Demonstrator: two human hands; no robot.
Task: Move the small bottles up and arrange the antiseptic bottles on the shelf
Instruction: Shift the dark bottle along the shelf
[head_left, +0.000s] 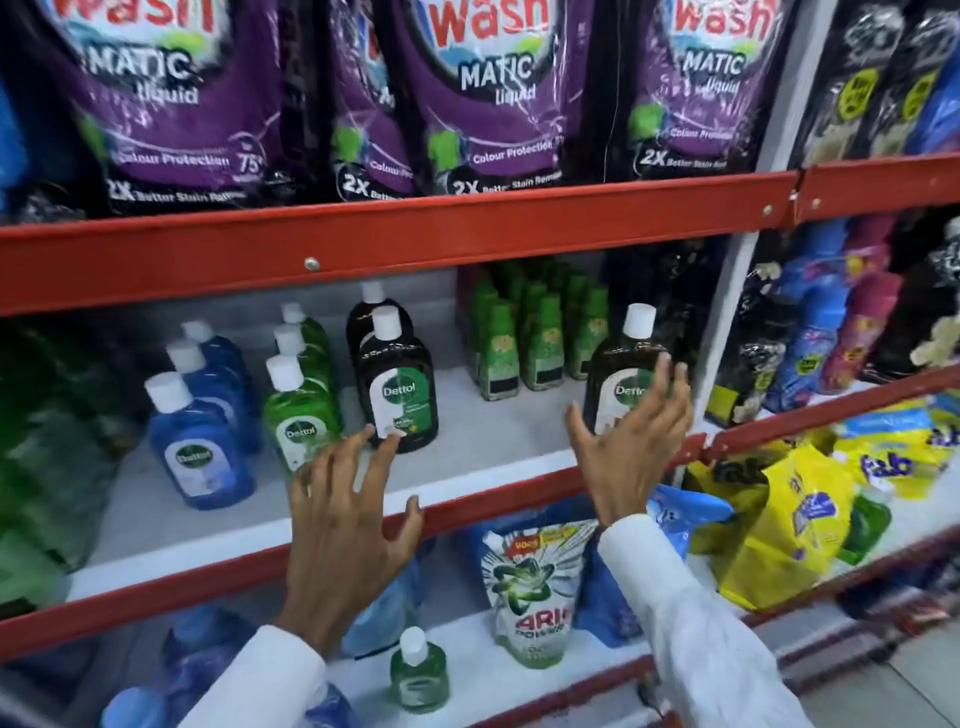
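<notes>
On the middle shelf (467, 462) stand rows of Dettol antiseptic bottles with white caps: blue ones (200, 441), green ones (298, 410) and dark brown ones (397, 384). One more dark brown bottle (618, 374) stands apart at the right. My left hand (348, 525) is spread open in front of the shelf edge, its fingertips just at the base of the front brown bottle. My right hand (631, 436) is open too, fingers resting against the right brown bottle's label. A small green bottle (418, 670) stands on the shelf below.
Purple detergent pouches (488, 93) fill the top shelf. Small green-capped bottles (540, 332) stand at the back of the middle shelf. An Ariel pouch (535, 587) and blue packs sit below. Yellow bags (789, 514) and coloured bottles (831, 338) fill the right-hand bay.
</notes>
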